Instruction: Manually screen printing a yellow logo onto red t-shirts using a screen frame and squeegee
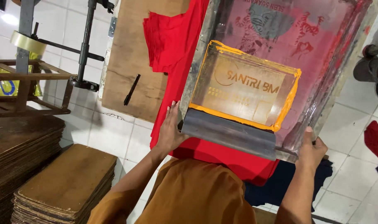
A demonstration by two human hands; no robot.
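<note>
A metal-framed printing screen [317, 112] with pink mesh lies tilted over a red shirt [172, 45] spread on a wooden board [127, 74]. Orange ink [290, 97] rims a pale rectangle on the mesh. A wide grey squeegee [228, 135] lies across the screen's near end. My left hand [170, 128] rests against the screen's near left corner, fingers flat along the frame beside the squeegee's end. My right hand [311, 149] grips the near right corner of the frame, thumb up.
A black marker [132, 89] lies on the wooden board. Stacks of brown boards [66, 182] stand on the white tile floor at the left, by a wooden rack [27, 89]. Dark blue cloth [284, 182] lies below the shirt; red cloth [375, 139] is at the right.
</note>
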